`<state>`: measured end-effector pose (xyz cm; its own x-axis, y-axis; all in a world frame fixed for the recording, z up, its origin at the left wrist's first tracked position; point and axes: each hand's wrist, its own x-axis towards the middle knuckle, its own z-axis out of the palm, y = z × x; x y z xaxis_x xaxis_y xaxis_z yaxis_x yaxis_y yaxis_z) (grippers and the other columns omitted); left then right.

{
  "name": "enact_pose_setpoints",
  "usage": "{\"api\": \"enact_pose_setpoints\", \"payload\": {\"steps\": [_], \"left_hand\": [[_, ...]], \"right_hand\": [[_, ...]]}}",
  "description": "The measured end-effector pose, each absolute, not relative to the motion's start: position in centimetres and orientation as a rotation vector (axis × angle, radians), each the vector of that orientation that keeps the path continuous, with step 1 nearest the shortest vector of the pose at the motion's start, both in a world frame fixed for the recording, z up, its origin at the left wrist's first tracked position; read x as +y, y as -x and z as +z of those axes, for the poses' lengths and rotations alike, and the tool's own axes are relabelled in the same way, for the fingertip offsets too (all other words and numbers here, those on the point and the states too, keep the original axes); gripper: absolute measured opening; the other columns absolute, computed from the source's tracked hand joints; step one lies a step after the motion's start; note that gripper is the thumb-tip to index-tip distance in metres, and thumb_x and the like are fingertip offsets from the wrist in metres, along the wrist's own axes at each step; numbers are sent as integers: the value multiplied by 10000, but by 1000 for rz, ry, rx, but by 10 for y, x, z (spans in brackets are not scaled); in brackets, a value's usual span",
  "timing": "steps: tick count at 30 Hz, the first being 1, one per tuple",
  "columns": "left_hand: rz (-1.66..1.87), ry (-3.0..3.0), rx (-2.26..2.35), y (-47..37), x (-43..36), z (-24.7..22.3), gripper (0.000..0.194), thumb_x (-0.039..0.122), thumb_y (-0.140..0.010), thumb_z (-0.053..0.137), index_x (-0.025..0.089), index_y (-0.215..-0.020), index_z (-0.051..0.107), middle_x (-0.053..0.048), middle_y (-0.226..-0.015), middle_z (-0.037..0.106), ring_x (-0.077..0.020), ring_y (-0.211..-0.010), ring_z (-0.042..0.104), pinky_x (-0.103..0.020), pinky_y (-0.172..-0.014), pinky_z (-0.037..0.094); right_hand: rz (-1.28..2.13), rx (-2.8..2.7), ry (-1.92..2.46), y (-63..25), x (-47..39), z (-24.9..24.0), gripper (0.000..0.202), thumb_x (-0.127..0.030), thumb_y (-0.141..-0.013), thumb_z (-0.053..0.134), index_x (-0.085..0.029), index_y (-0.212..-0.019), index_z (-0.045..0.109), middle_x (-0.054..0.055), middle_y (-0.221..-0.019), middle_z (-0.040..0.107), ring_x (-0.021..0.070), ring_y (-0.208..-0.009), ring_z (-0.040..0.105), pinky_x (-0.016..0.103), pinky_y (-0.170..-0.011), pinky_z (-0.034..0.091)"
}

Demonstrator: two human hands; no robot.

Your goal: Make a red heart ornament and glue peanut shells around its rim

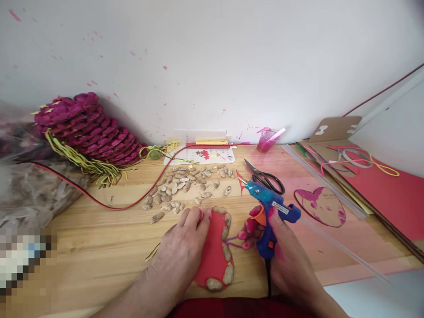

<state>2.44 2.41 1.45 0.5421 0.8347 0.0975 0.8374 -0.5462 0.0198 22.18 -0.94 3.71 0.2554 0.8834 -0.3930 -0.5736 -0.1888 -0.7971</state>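
Note:
My right hand [281, 247] is wrapped round a blue hot glue gun [263, 194] with an orange trigger, its nozzle pointing up and left, away from me. A thin purple cord [235, 240] runs from the fingers of that hand to the edge of a red card piece [215, 247]. Whole peanuts in their shells [226, 252] line the card's top, right and bottom edges. My left hand [183, 238] lies over the card's left side, fingers bent and pressed together at its upper edge. What sits under those fingertips is hidden.
Loose peanuts [179, 185] are scattered beyond the card. Black scissors [265, 176] and a heart-shaped cardboard piece [319, 206] lie to the right. A pink-stained cup [266, 140] stands by the wall. A magenta peanut-covered stack [89, 128] leans at left. A red-black cable [132, 205] crosses the table.

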Motion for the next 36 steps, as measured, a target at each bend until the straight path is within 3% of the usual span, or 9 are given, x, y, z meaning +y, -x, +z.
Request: {"api": "enact_pose_setpoints", "payload": {"steps": [12, 23, 36], "left_hand": [[-167, 2715, -1346, -25, 24, 16, 506, -2, -853, 522, 106, -1346, 517, -100, -1046, 601, -228, -976, 604, -311, -732, 608], [-153, 2728, -1340, -26, 24, 16, 479, 3, -861, 519, 110, -1327, 539, -106, -1081, 632, -234, -989, 631, -323, -753, 615], [-117, 2820, -1319, -29, 25, 29, 467, 17, -867, 517, 80, -1330, 527, -141, -1148, 642, -244, -1024, 640, -357, -832, 604]], "right_hand": [[1408, -370, 1110, -216, -10, 28, 340, -510, -841, 705, -184, -928, 674, 36, -772, 740, 181, -658, 705, 281, -616, 568], [1444, -246, 1066, -216, -7, 36, 391, -543, -735, 783, -203, -876, 651, 8, -700, 716, 184, -604, 692, 293, -595, 567], [1447, -244, 1109, -218, -7, 33, 366, -542, -750, 777, -207, -871, 691, 8, -691, 716, 188, -606, 686, 316, -621, 591]]}}
